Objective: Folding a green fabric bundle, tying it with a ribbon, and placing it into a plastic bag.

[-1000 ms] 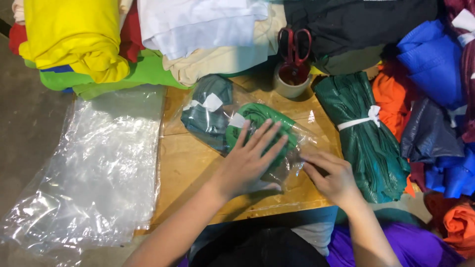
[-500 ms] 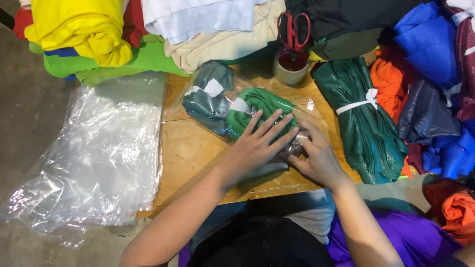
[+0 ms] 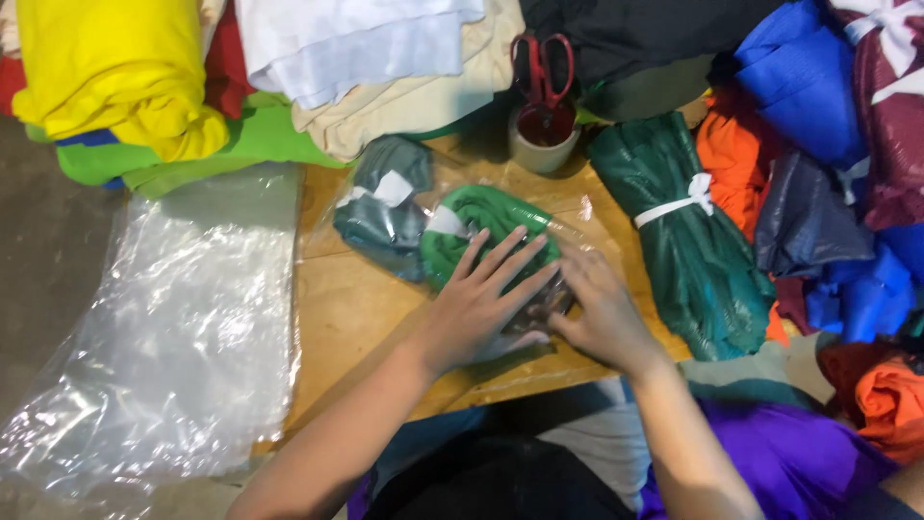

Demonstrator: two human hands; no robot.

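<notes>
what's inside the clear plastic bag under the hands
Inside the clear bag lies a folded green cloth with a white tag. The left hand and right hand press flat on the bag's near end, so whatever lies beneath them is covered.

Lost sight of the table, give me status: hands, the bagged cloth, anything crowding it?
Left hand flat on the green bagged cloth. Right hand pressing the bag's near end. Grey bagged cloth touching alongside; cup of scissors just beyond.

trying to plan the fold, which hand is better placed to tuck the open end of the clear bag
Right, probably. The right hand sits at the near edge of the clear bag, fingers curled at its end. The left hand lies flat, fingers spread, pressing down on the green garment, so it is busy.
</notes>
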